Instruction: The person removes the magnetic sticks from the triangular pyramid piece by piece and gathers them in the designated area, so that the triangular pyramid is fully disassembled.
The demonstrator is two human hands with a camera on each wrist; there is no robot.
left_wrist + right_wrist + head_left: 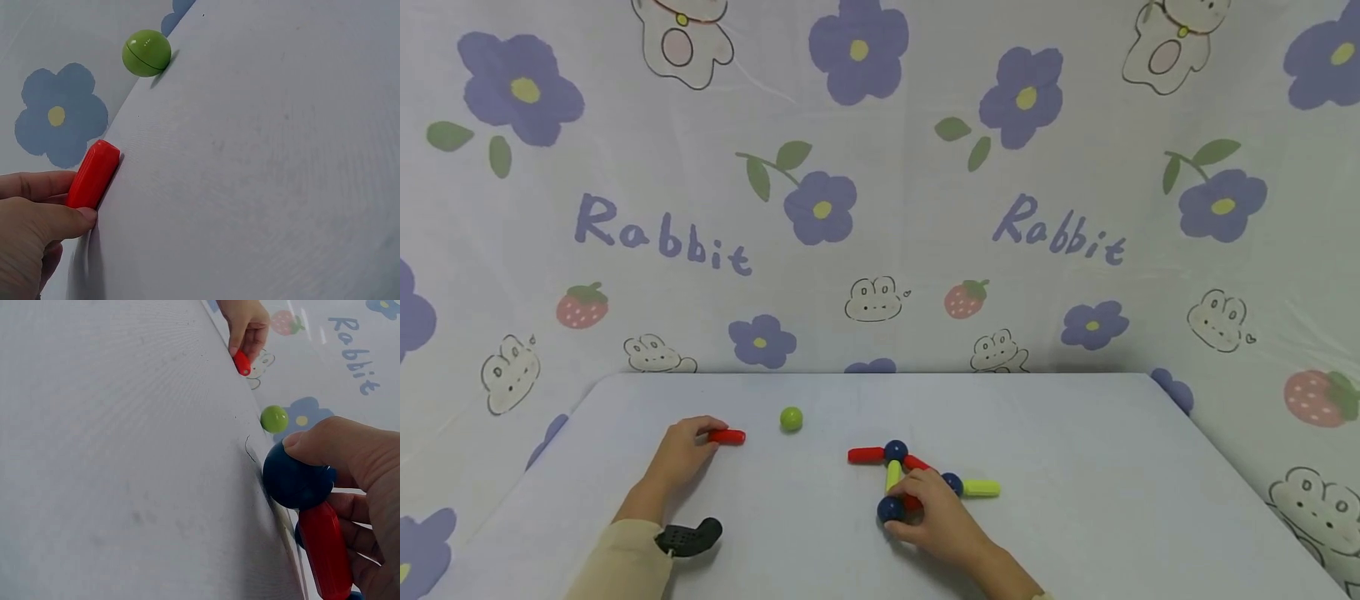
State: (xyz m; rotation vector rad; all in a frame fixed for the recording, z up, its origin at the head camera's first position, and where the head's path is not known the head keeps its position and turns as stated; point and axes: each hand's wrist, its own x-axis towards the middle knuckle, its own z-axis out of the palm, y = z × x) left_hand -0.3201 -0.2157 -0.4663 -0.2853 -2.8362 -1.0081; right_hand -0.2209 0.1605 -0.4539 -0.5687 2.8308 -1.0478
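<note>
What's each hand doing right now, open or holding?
Left hand: closed, pinching a red stick between thumb and fingers.
Right hand: closed, gripping a blue ball joined to other sticks.

Counting from here: 1 green ball [792, 419] on the far side, 3 dark blue balls [896, 451] in the joined group to the right. 4 balls total. 4 red rods [866, 455]: 1 at left, 3 in the group, one of those partly hidden. 2 yellow-green rods [981, 488], both in the group. 6 rods total. 2 hands: 1 left hand [683, 452], 1 right hand [938, 512]. 1 table [1075, 417].
</note>
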